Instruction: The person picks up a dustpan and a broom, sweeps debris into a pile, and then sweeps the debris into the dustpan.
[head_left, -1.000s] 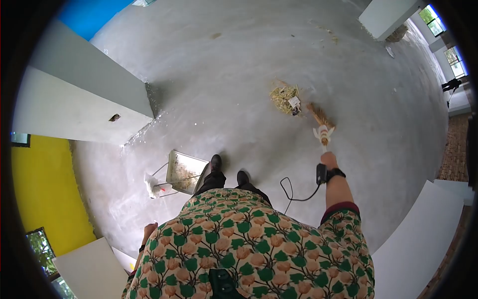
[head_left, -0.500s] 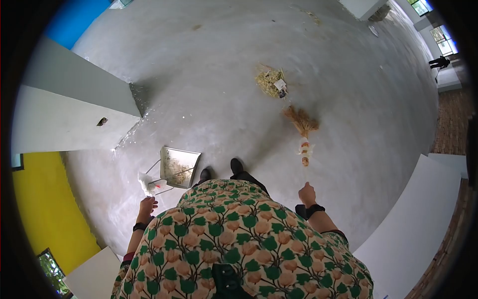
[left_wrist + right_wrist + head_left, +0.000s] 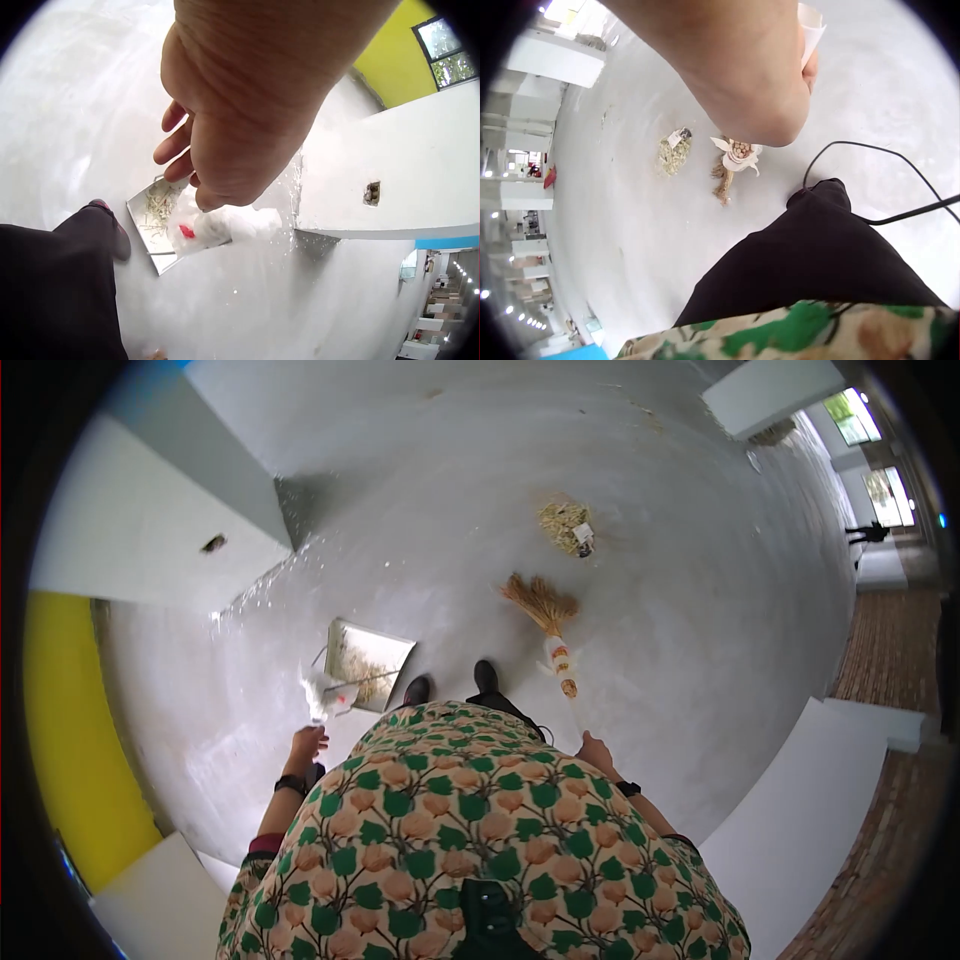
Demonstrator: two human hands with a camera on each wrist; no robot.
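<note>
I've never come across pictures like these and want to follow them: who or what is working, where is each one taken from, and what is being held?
There is no robot here: a person works with bare hands. The wide picture comes from a camera on the head, looking forward and down. The other two come from cameras on the wrists, one each.

On the grey floor lie a heap of litter and, near the feet, a dustpan with bits in it and white plastic at its handle side.

The right hand grips the pale handle of a straw broom. The left hand hangs near the white plastic, fingers loosely bent; I cannot tell whether it touches anything.
</note>
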